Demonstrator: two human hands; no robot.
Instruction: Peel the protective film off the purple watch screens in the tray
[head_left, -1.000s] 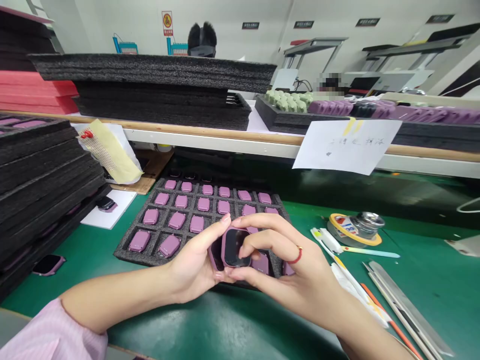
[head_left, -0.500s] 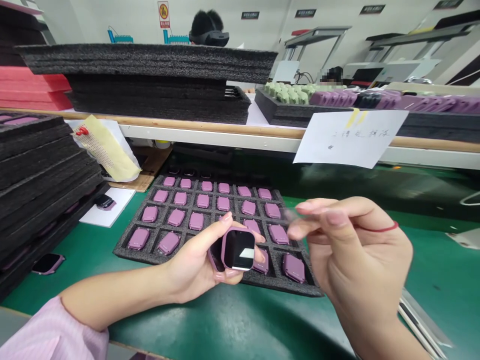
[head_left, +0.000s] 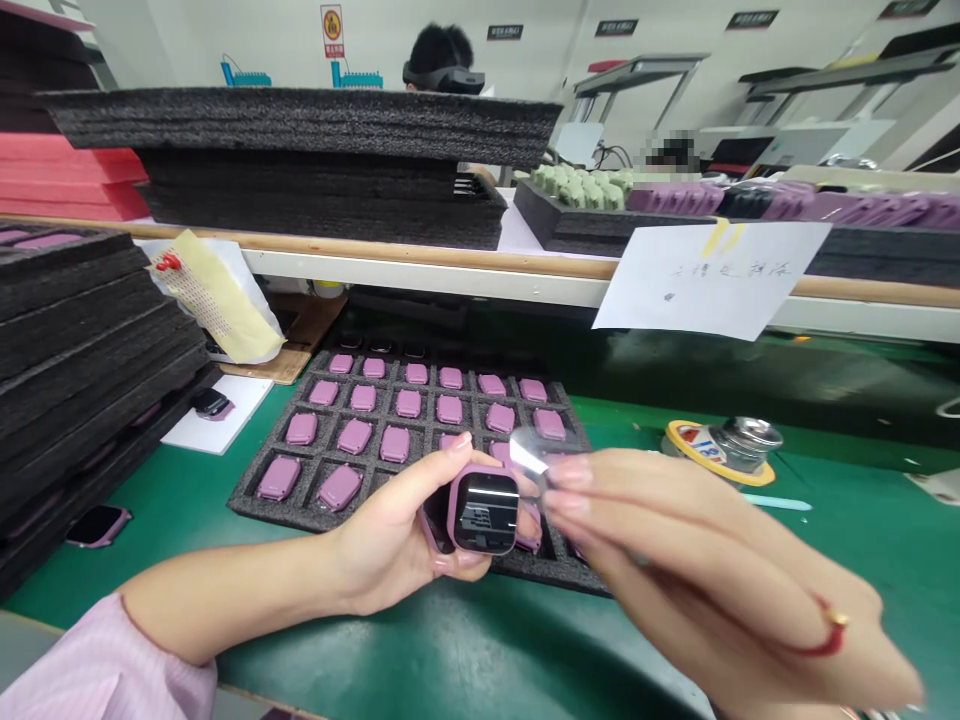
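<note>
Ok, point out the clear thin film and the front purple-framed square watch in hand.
Clear thin film [head_left: 532, 455]: head view, glossy part.
Front purple-framed square watch [head_left: 486, 512]: head view, black screen's middle.

The left forearm slants in from the lower left, its wrist nearly straight. The left hand is turned palm inward, thumb along the top and fingers curled in a grip. The right hand comes in from the right, its fingertips pinched near the left hand, though blur makes its thumb hard to place.
</note>
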